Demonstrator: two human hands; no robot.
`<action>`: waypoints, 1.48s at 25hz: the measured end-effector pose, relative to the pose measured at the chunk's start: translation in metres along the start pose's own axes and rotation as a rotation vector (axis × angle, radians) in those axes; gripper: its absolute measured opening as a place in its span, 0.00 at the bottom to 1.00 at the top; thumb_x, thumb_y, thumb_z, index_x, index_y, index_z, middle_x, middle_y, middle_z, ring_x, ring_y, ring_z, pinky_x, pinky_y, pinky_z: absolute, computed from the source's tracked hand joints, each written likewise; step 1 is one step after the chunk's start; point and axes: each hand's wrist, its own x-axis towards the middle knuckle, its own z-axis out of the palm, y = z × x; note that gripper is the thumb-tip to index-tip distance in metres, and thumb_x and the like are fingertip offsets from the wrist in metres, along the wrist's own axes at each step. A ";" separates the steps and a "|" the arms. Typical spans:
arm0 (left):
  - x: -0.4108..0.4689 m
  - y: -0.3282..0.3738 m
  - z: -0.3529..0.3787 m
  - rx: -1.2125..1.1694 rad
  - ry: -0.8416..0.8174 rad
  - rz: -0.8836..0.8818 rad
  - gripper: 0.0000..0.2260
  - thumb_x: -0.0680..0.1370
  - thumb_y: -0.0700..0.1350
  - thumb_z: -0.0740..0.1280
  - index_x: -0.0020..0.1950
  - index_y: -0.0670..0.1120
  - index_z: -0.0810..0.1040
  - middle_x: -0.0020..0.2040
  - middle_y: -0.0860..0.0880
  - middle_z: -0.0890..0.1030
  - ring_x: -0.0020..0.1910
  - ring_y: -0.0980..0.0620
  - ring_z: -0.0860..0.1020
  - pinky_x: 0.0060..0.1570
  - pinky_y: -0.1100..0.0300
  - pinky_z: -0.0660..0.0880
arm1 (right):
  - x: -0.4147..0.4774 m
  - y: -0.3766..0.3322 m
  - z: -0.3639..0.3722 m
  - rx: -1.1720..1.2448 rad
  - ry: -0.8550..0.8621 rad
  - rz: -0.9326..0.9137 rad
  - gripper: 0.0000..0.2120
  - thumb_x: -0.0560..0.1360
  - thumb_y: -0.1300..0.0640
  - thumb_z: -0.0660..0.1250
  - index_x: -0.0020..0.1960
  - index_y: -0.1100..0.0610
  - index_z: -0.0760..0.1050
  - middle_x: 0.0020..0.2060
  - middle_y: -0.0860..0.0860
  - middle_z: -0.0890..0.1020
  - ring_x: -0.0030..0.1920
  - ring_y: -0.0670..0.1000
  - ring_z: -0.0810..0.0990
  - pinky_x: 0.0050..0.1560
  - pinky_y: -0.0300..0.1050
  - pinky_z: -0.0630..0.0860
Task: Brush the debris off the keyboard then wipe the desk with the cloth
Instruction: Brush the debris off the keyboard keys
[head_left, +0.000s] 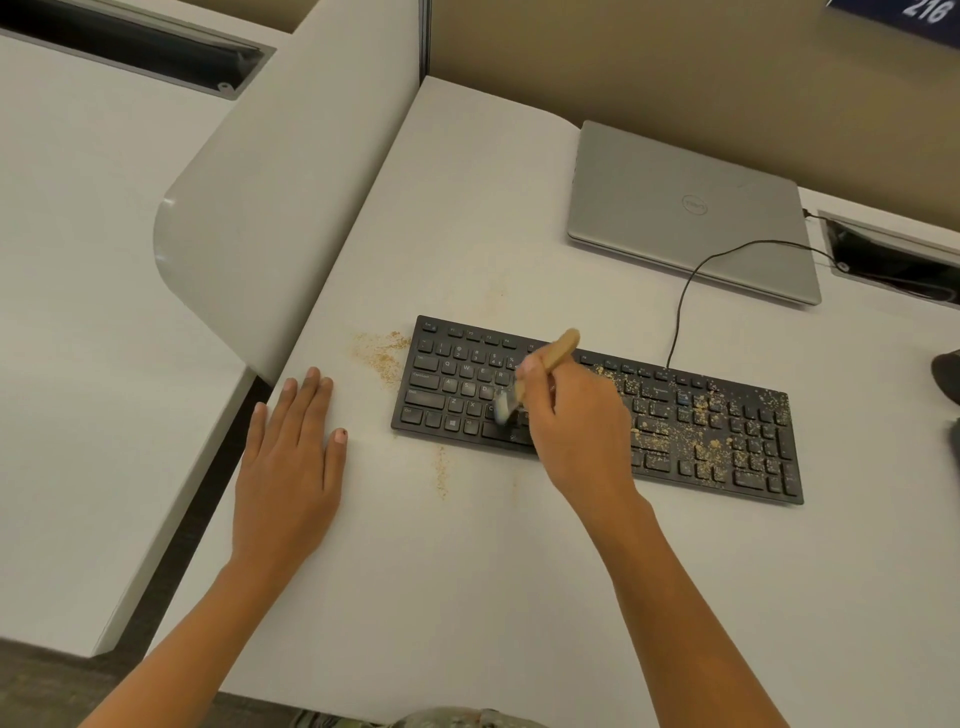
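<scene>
A black keyboard (727, 436) lies across the middle of the white desk (467, 597). Tan crumbs of debris (696, 441) cover its right half; its left half looks mostly free of them. More debris (379, 353) is scattered on the desk just off the keyboard's left end, with a thin streak in front. My right hand (576, 426) holds a small wooden-handled brush (540, 374), its bristles down on the lower left keys. My left hand (291, 457) rests flat on the desk, left of the keyboard, fingers spread. No cloth is in view.
A closed silver laptop (685, 208) sits at the back right. The keyboard's black cable (691, 280) runs toward a cable slot (893, 254) at the right. A curved grey divider (280, 197) borders the desk on the left. A dark object (948, 374) shows at the right edge.
</scene>
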 end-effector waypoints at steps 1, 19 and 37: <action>0.000 0.000 0.000 -0.001 0.002 0.000 0.26 0.83 0.53 0.47 0.80 0.43 0.58 0.80 0.48 0.59 0.80 0.51 0.52 0.78 0.54 0.44 | 0.000 -0.001 0.000 0.015 -0.043 -0.079 0.17 0.83 0.51 0.53 0.42 0.53 0.74 0.29 0.44 0.74 0.31 0.43 0.73 0.31 0.37 0.64; 0.000 0.000 0.000 0.004 0.007 0.001 0.26 0.83 0.53 0.47 0.80 0.43 0.59 0.79 0.47 0.59 0.79 0.50 0.53 0.78 0.51 0.46 | 0.008 0.043 -0.039 -0.179 -0.250 -0.082 0.12 0.81 0.49 0.58 0.48 0.53 0.77 0.37 0.45 0.78 0.38 0.47 0.75 0.39 0.46 0.67; -0.001 -0.002 -0.001 -0.001 0.008 0.005 0.27 0.83 0.53 0.47 0.79 0.42 0.59 0.79 0.47 0.60 0.79 0.50 0.54 0.78 0.52 0.46 | -0.058 0.028 -0.010 0.184 0.354 0.051 0.06 0.77 0.59 0.68 0.44 0.51 0.82 0.34 0.42 0.82 0.29 0.41 0.75 0.30 0.32 0.69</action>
